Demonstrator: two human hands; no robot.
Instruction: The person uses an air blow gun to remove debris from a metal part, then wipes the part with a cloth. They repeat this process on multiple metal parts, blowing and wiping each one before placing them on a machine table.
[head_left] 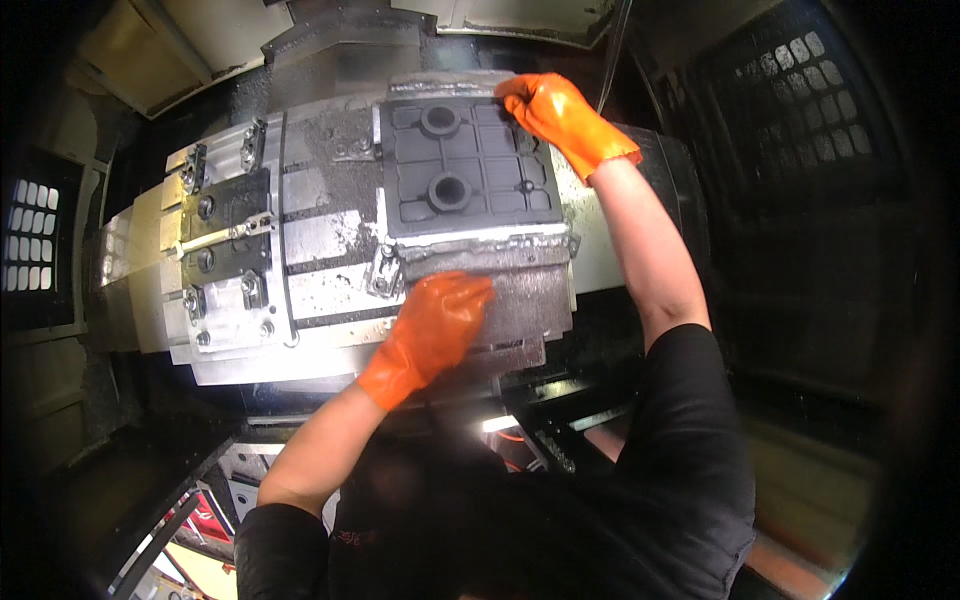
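Observation:
A dark grey, ribbed rectangular metal plate (495,160) with two round raised holes lies on a metal fixture (490,246) on the machine bed. My right hand (565,120), in an orange rubber glove, is at the plate's far right corner. Its fingers bend over the corner and seem to grip it; the fingertips are partly hidden. Nearer to me, my left hand (432,330), in a matching glove, hovers or rests just in front of the fixture's near side. Its fingers are bunched together, and anything inside them is hidden.
A second metal fixture (228,235) with bolts, clamps and a light-coloured bar stands on the left of the slotted machine bed (325,225). Small metal clamps (384,270) sit beside the plate's left side. Dark enclosure walls with barred windows (800,95) rise on both sides.

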